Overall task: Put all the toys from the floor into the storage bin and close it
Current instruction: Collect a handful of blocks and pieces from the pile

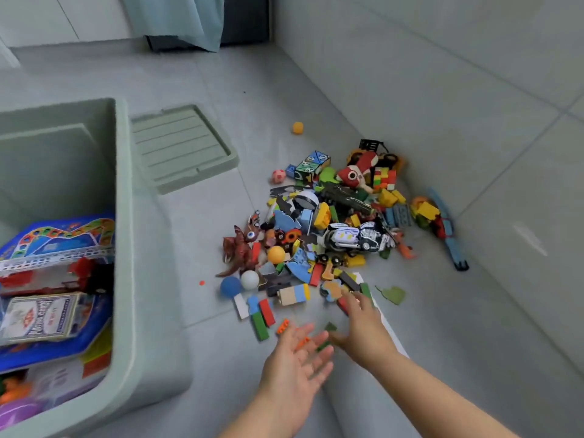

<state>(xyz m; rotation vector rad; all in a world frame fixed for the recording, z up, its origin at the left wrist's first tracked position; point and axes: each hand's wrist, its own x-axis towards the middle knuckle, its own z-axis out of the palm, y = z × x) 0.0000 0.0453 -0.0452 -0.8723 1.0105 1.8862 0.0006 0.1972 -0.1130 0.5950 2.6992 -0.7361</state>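
Currently both hands are held open and empty, fingers spread, above the near edge of the toy pile [331, 229] on the floor: the left hand [295, 371] palm-up, the right hand [360, 327] palm-down. The storage bin [126, 216] is seen at left, partly filled, its lid [183, 147] laid flat beside it.
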